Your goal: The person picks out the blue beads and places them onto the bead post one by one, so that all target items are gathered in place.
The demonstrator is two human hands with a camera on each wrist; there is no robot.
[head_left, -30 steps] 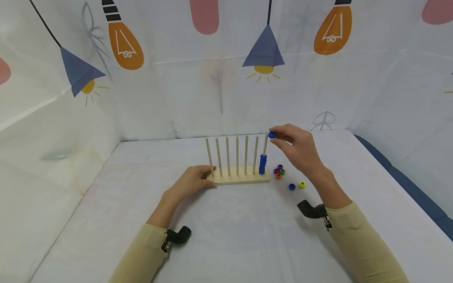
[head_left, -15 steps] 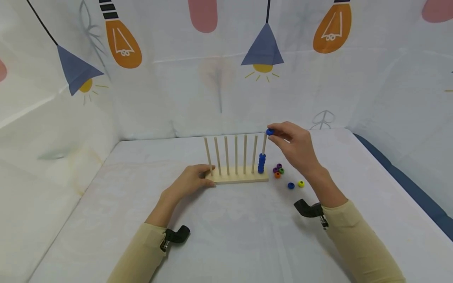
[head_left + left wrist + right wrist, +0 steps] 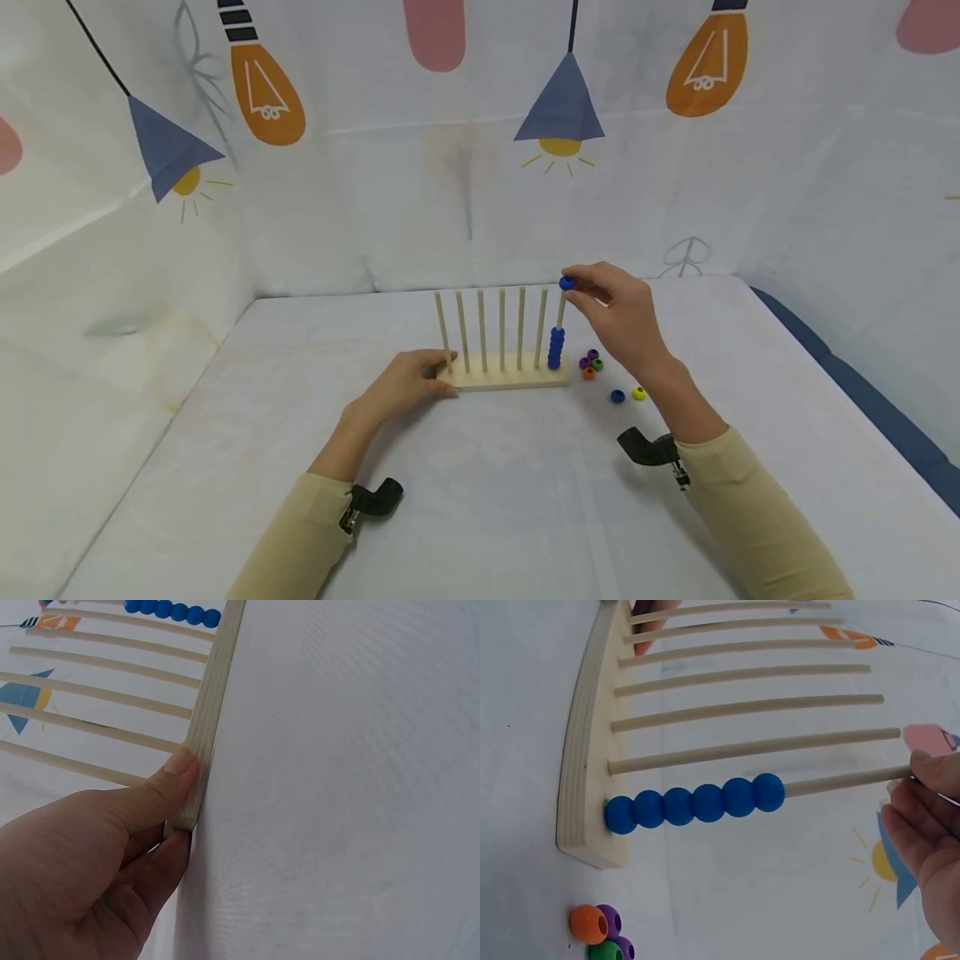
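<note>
A wooden peg rack with a row of upright pegs stands on the table. Its left end is gripped by my left hand, thumb on the front edge in the left wrist view. Several blue beads are stacked at the bottom of the rightmost peg; the other pegs are bare. My right hand pinches another blue bead at the top of that peg. In the right wrist view the fingers mostly hide this bead.
Right of the rack lies a cluster of loose beads: orange, green and two purple. Nearer me lie a blue bead and a yellow bead. A printed white cloth wall rises behind the table.
My right hand has moved slightly left, bringing the pinched blue bead from beside the rightmost peg to its top. My left hand keeps its grip on the rack.
</note>
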